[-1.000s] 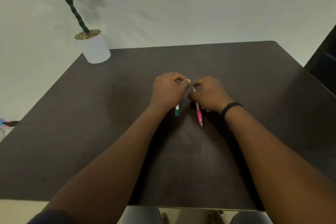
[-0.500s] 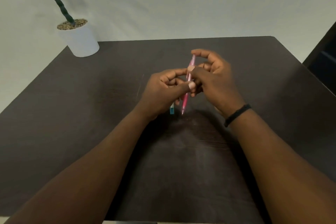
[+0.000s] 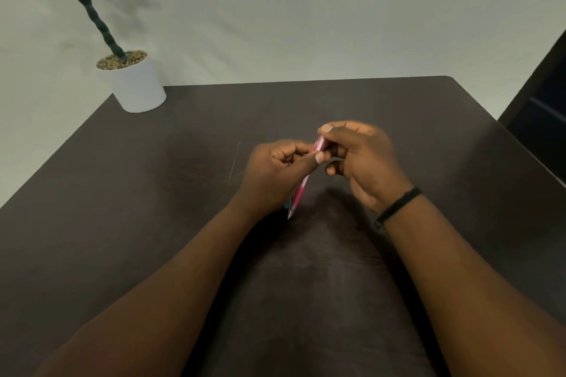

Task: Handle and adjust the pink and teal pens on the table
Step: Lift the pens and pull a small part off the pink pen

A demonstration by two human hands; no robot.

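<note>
The pink pen (image 3: 299,195) is held tilted above the dark table (image 3: 153,193), tip pointing down and toward me. My left hand (image 3: 272,174) pinches its middle between thumb and fingers. My right hand (image 3: 361,159) grips its upper end with thumb and forefinger. Of the teal pen (image 3: 287,204) only a small end shows, just below my left hand beside the pink tip; the rest is hidden by that hand, and I cannot tell whether it lies on the table or is held.
A white pot (image 3: 134,86) with a green plant stands at the table's far left corner. A dark chair or cabinet (image 3: 542,107) is past the right edge. A black band circles my right wrist (image 3: 398,206).
A second ago both pens lay on the table under my hands. The pink pen has since been lifted, and my right hand has slid up to its top end.
</note>
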